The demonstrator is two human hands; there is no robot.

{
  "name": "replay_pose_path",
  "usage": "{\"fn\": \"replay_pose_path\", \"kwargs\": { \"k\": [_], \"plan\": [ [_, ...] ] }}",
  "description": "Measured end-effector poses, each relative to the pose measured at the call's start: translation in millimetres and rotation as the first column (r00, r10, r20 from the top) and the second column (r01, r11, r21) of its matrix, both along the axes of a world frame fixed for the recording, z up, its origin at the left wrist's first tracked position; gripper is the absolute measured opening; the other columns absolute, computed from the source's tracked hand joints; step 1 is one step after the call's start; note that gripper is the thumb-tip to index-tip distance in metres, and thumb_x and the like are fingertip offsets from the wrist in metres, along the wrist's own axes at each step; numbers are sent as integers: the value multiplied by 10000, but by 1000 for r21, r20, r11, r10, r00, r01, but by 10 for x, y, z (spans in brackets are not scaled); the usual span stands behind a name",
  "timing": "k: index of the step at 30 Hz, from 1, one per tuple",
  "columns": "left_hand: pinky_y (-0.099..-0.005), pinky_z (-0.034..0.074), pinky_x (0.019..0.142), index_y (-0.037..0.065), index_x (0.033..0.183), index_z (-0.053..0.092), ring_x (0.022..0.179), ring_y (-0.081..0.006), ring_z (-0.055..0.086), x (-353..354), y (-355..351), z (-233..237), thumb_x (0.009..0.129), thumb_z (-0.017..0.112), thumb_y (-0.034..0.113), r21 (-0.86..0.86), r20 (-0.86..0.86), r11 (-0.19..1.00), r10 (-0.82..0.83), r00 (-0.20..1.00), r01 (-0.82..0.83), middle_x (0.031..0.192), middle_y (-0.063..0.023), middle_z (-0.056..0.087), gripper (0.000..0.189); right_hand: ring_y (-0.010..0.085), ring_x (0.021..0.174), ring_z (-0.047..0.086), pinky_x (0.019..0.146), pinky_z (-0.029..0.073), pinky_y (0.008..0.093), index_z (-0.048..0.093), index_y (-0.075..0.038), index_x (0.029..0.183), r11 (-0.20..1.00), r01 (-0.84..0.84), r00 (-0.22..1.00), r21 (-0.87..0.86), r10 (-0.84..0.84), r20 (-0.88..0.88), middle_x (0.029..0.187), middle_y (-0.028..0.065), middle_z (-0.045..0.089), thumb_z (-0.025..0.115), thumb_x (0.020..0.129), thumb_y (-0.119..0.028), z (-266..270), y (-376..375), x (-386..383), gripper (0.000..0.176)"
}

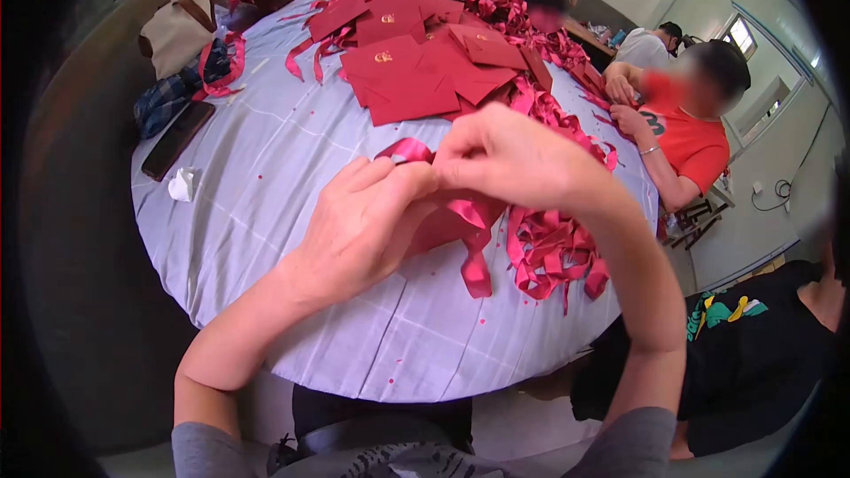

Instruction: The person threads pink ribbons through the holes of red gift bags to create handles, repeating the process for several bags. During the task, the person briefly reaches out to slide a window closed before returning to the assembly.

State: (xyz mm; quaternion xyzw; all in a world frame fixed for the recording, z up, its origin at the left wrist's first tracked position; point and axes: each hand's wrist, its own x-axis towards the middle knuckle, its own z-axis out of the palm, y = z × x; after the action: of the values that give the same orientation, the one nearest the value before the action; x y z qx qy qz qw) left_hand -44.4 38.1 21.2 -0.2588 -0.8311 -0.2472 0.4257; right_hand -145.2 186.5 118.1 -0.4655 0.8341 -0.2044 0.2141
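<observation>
Both hands meet over the near middle of the table. My left hand (363, 217) is closed, its thumb and finger pinching a shiny pink-red ribbon (475, 274). Against it, my right hand (513, 159) pinches the same ribbon, whose loop shows above the knuckles and whose tail hangs below. A dark red card or envelope (438, 228) lies behind and under the fingers, partly hidden by my left hand. Just beyond is a spread pile of red envelopes (412, 97), some with a gold emblem. The exact pinch point is covered by my fingers.
A heap of loose ribbons (553, 248) lies right of my hands. On the left are a phone (177, 142), a crumpled tissue (181, 184) and a white bag (180, 31). A person in a red shirt (686, 142) works at the right; others sit around the table.
</observation>
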Motion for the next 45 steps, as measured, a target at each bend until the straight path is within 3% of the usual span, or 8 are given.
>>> {"fn": "replay_pose_path", "kwargs": {
  "k": [4, 9, 15, 21, 40, 41, 44, 45],
  "plan": [
    [-311, 443, 605, -1, 953, 559, 667, -229, 571, -12, -8, 1, 688, 667, -94, 21, 36, 999, -46, 998, 46, 869, -92, 611, 301, 55, 669, 525, 595, 426, 218, 637, 39, 811, 1000, -8, 996, 9, 7, 91, 703, 10, 592, 606, 788, -91, -76, -12, -80, 135],
    [-300, 447, 615, 4, 952, 576, 715, -216, 574, -17, -22, 0, 703, 646, -99, 136, 103, 989, -74, 992, 59, 883, -87, 613, 278, 86, 597, 543, 548, 440, 262, 642, 38, 743, 933, 180, 968, -311, -111, 227, 638, 34, 599, 583, 778, -83, -252, -13, -29, 138],
    [-292, 440, 624, 20, 934, 579, 686, -203, 553, 42, -2, 66, 708, 629, -98, 134, 186, 989, -95, 978, 71, 843, -74, 606, 260, 81, 622, 546, 565, 446, 247, 662, 41, 794, 786, 180, 983, -592, -162, 84, 674, 55, 623, 636, 797, -134, -268, -120, -136, 177],
    [-314, 395, 613, 29, 1126, 582, 665, -214, 532, 0, 12, 74, 721, 612, -68, 92, 153, 995, -59, 987, 45, 789, -86, 595, 417, 60, 578, 484, 526, 409, 241, 658, 43, 800, 720, 137, 990, -680, -118, 75, 628, 26, 581, 655, 797, -172, -202, -261, -271, 215],
    [-327, 374, 573, 42, 960, 614, 628, -222, 527, 42, 79, 80, 682, 660, -14, 20, 74, 1000, -23, 997, 21, 709, -70, 563, 287, 123, 519, 566, 521, 450, 283, 657, 41, 698, 467, 37, 968, -883, -235, -84, 578, 95, 616, 671, 727, -125, -136, -627, -264, 169],
    [-337, 378, 578, 43, 952, 599, 642, -227, 536, 32, 75, 76, 687, 654, 10, 16, 76, 999, -37, 996, 36, 708, -71, 562, 272, 79, 667, 595, 592, 461, 235, 684, 21, 779, 592, 53, 959, -804, -254, -123, 700, 62, 666, 677, 764, -155, -120, -615, -302, 176],
    [-334, 389, 599, 35, 902, 610, 616, -219, 516, 63, 143, 53, 676, 644, -45, 93, 95, 995, -28, 995, 19, 681, -75, 544, 242, 250, 676, 598, 660, 472, 352, 671, 13, 755, 473, -191, 824, -860, -399, -402, 676, 147, 621, 671, 721, -138, -324, -710, -434, 154],
    [-332, 387, 599, 25, 886, 611, 604, -220, 507, 62, 160, 36, 673, 633, -68, 137, 101, 991, -26, 994, 12, 684, -78, 545, 234, 302, 723, 561, 693, 452, 391, 642, 14, 704, 435, -128, 835, -891, -438, -334, 682, 161, 588, 656, 724, -123, -340, -694, -388, 139]
  ]
}}
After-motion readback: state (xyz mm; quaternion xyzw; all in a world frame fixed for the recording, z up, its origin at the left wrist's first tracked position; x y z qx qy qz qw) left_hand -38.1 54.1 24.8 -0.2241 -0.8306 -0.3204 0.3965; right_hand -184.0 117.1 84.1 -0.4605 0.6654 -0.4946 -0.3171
